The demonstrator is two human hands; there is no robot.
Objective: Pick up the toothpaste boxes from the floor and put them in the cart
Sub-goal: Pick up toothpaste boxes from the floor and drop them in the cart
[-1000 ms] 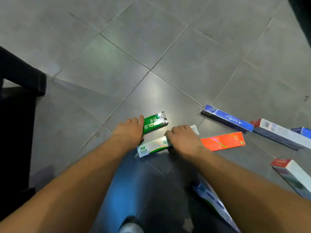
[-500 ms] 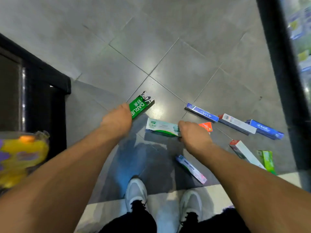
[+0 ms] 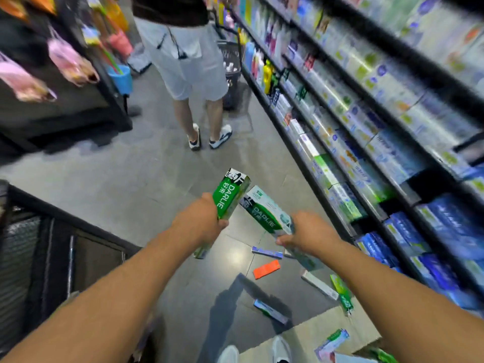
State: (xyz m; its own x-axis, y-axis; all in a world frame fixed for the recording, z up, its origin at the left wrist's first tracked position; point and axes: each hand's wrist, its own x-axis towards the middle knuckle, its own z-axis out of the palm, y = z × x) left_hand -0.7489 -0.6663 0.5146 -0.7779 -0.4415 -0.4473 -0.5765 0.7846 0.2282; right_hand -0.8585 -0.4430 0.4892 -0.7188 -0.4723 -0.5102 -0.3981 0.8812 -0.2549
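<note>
Each hand carries a box up off the floor: the left hand (image 3: 201, 222) grips the green toothpaste box (image 3: 228, 197), the right hand (image 3: 307, 231) clasps the white-and-green box (image 3: 267, 213). The carry step is under way. Next, I'd judge, both swing left to the dark cart (image 3: 39, 247); several boxes, like the orange box (image 3: 266, 269), remain on the floor.

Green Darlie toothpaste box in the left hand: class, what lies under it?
Grey tiled floor lies far below the green Darlie toothpaste box; the left hand covers its lower part.
</note>
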